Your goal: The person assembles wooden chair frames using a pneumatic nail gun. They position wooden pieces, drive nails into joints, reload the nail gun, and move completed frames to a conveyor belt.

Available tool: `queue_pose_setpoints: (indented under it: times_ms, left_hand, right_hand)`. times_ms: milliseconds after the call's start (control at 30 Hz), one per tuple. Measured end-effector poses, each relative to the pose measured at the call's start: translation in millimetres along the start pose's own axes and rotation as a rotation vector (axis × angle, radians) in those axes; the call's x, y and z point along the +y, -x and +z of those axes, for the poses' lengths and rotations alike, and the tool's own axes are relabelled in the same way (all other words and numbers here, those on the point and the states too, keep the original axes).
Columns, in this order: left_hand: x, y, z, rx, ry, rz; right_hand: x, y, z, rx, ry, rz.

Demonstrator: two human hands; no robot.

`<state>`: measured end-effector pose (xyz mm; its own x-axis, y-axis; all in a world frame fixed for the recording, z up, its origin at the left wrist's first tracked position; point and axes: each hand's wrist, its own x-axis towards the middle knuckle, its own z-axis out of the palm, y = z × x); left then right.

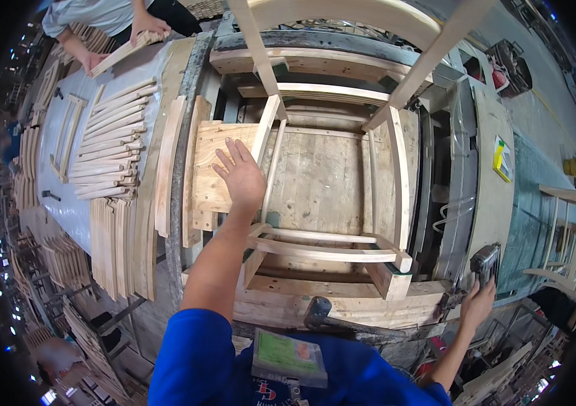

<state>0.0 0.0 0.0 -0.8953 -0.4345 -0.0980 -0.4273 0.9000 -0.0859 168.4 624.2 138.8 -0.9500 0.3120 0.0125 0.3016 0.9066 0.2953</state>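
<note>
The open left hand [242, 181] lies spread on a plywood block [210, 152], apparently steadying things beside the chair frame [400, 179], which sits within a timber-lined jig [342, 298], seemingly kept square; the right hand [479, 303] grips a black power tool [485, 262] off to the side. Leftward, a sheeted counter [108, 82] carries sticks [113, 145]; a co-worker [147, 24] handles slats [129, 53].

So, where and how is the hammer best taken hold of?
Probably by the handle, coming from the person's right: it is slim and runs rightward from the bulky head at its left end, so a hand could wrap round it.
</note>
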Motion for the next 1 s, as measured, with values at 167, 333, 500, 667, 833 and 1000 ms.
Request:
queue_pose_setpoints:
  times_ms: [167,333,500,667,833,1000]
  left_hand:
    - [23,1,-12,-0.005,0.067,0.026]
    - [14,1,-13,0.028,0.033,0.049]
    - [13,5,-7,0.044,0.022,0.048]
    - [14,5,-12,0.048,0.035,0.063]
    - [16,4,-15,0.047,0.039,0.053]
    - [12,5,-10,0.071,0.047,0.080]
  right_hand:
    - [13,49,7,-0.246,0.036,0.287]
    - [10,44,-3,-0.320,0.172,0.164]
    - [-83,45,-47,-0.363,-0.251,-0.063]
    - [-161,92,-50,-0.684,-0.803,-0.601]
    - [-173,126,-29,-0.728,-0.808,-0.799]
    - [-175,137,-20,-0.695,-0.732,-0.871]
